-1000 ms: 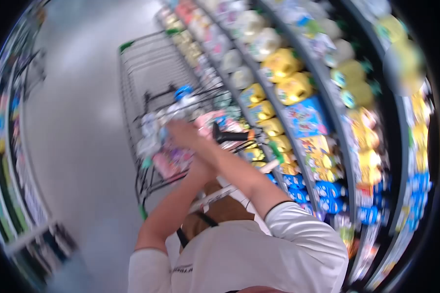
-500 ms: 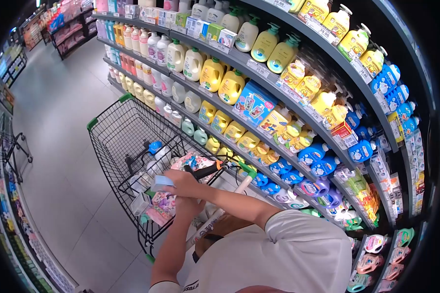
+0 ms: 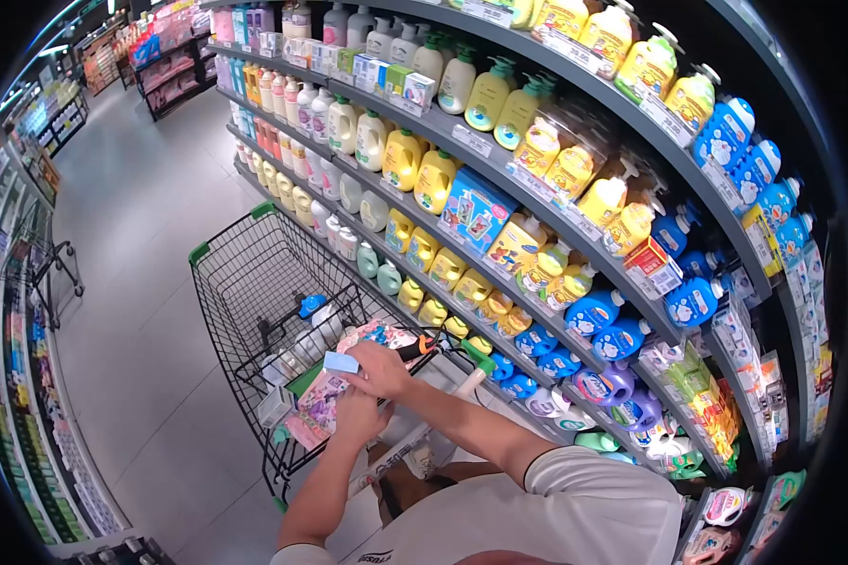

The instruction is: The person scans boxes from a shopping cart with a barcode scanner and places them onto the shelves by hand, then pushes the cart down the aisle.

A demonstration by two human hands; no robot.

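**light blue block held in the right hand above a loaded shopping cart**

a small light blue block (image 3: 340, 363) is gripped in the right hand (image 3: 383, 370), its flat end left exposed beyond the curled fingers. the left hand (image 3: 360, 415) is placed just below, close against the right; its fingers are partly hidden, and whether anything is held in it cannot be told. both forearms are stretched forward over the white handlebar (image 3: 469, 380) of the shopping cart (image 3: 199, 252), which is capped in green at its right end.

beneath and just beyond the hands, a pink floral package (image 3: 322, 395) is seen in the near part of the cart. a clear box (image 3: 275, 407) is set to its left, and white bottles (image 3: 326, 322) are gathered farther forward, near a bright blue item (image 3: 312, 304). to the right of the hands, a black grip with an orange band (image 3: 431, 342) is seen near the handlebar. the far part of the basket is framed in black wire mesh.

along the right, tiered shelves (image 3: 433, 115) are filled with yellow jugs (image 3: 402, 158), blue bottles (image 3: 594, 311), purple bottles (image 3: 605, 385) and a blue box (image 3: 478, 209). to the left, a grey tiled floor (image 3: 141, 320) is bordered by more stocked shelving (image 3: 14, 395).
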